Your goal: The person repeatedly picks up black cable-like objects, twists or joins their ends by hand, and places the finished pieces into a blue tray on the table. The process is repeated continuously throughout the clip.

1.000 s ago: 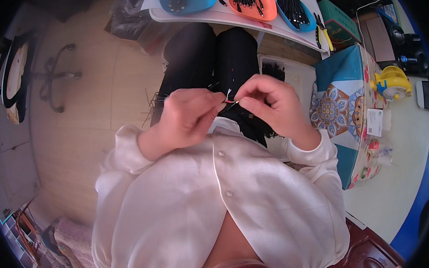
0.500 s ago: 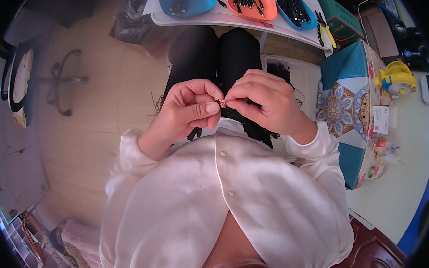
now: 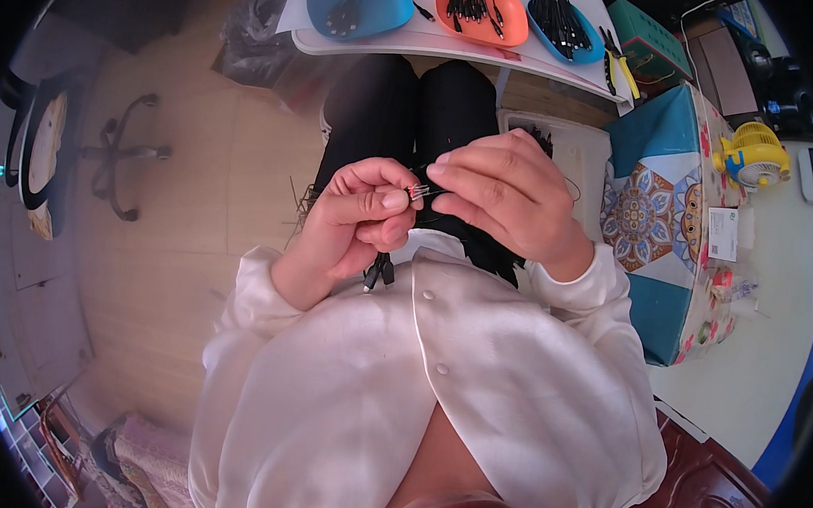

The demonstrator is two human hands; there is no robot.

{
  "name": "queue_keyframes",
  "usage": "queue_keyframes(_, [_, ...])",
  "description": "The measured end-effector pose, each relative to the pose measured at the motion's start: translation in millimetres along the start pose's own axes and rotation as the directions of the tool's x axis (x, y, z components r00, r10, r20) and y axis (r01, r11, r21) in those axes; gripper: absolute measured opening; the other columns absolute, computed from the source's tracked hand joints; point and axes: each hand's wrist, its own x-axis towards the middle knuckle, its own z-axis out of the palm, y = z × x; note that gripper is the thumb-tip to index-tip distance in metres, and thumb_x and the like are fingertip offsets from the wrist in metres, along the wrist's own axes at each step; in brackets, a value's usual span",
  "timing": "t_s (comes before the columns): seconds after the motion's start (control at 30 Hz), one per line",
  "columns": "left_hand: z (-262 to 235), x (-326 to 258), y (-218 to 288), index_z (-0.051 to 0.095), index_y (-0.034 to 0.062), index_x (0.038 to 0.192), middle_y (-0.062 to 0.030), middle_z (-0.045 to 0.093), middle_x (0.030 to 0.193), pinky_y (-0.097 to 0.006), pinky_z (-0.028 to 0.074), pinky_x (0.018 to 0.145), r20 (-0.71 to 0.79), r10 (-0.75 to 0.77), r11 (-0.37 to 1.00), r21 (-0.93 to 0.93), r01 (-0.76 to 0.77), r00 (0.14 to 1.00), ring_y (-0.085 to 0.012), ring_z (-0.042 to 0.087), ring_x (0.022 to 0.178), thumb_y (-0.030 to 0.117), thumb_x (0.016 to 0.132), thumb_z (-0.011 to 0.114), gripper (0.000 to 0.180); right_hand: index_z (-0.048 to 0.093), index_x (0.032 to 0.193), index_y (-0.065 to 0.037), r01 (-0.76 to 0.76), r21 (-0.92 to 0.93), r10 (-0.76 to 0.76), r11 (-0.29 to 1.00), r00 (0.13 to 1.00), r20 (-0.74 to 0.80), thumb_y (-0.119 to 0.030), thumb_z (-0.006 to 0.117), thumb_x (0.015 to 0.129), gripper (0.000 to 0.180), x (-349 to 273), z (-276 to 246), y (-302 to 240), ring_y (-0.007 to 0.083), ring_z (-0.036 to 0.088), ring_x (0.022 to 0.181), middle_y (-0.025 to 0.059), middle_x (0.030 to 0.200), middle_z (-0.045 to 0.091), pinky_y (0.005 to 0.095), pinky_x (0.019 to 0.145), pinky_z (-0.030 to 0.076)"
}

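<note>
Thumb and forefinger of my left hand (image 3: 361,207) pinch the end of a black cable. Its bared wire ends (image 3: 419,191), reddish and silvery, stick out toward the right. Black plugs (image 3: 379,273) hang below the same hand, over the white shirt. Close beside the wire ends, my right hand (image 3: 514,194) has its thumb and forefinger apart, with nothing visible held between them. A dark strand passes near its fingertips; whether it touches them I cannot tell. Both hands are above my lap, and the rest of the cable is largely hidden by the left hand.
On the white table ahead are a blue tray (image 3: 393,16), an orange tray (image 3: 513,28) and another blue tray (image 3: 594,44), all with black cables. Yellow-handled pliers (image 3: 630,77) lie at its right. A pale bin (image 3: 595,144) and a patterned cloth-covered box (image 3: 664,144) stand right; a yellow fan (image 3: 755,150) is beyond.
My right hand's fingertips have parted and moved off the wire ends, which now show more plainly. The plugs under my left hand have come further into view.
</note>
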Motion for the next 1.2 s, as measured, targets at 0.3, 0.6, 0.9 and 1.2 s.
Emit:
queue_keyframes(0.3, [1.1,-0.5,-1.7,0.062,-0.0030,0.096,-0.0085,0.061,0.072,-0.022,0.024,0.043,0.067,0.031,0.999,-0.030,-0.029,0.997,-0.0071,0.042,0.050,0.000,0.089,0.058,0.009,0.066,0.086,-0.001,-0.046,0.177,0.049,0.983,0.999,-0.011,-0.003,0.078,0.069,0.021,4.2,6.0,-3.2,0.0220,0.059,0.069,0.0077,0.082,0.063,0.0288,0.058,0.045])
queue_keyframes(0.6, [4.0,2.0,13.9,0.067,-0.0075,0.093,-0.0108,0.066,0.078,-0.022,0.047,0.055,0.385,0.234,0.528,0.721,-0.449,0.893,-0.0121,0.060,0.062,-0.006,0.086,0.063,0.008,0.062,0.094,0.001,-0.737,0.529,0.385,-0.421,0.383,0.840,-0.012,0.061,0.093,0.013,-6.7,-2.6,-13.4,0.0071,0.052,0.075,0.0019,0.080,0.056,0.0221,0.063,0.044])
queue_keyframes(0.9, [-9.5,10.5,-2.5,0.063,-0.0053,0.096,-0.0075,0.059,0.070,-0.022,0.024,0.044,0.202,0.178,0.970,0.128,-0.206,0.963,-0.0088,0.049,0.056,-0.003,0.090,0.058,0.008,0.067,0.094,-0.001,-0.081,0.004,0.081,0.997,0.997,0.018,-0.013,0.074,0.075,0.023,-10.4,-5.2,-17.3,0.0189,0.060,0.074,0.0069,0.085,0.063,0.0270,0.061,0.044])
queue_keyframes(1.2, [-3.5,7.6,-8.6,0.064,-0.0062,0.099,-0.0093,0.062,0.073,-0.022,0.029,0.045,0.147,0.163,0.942,0.272,-0.198,0.976,-0.0104,0.054,0.059,-0.004,0.089,0.060,0.011,0.065,0.087,-0.002,-0.179,0.054,0.173,0.982,0.980,0.096,-0.005,0.074,0.075,0.015,-7.7,-5.0,-19.4,0.0152,0.057,0.067,0.0056,0.080,0.060,0.0261,0.059,0.042])
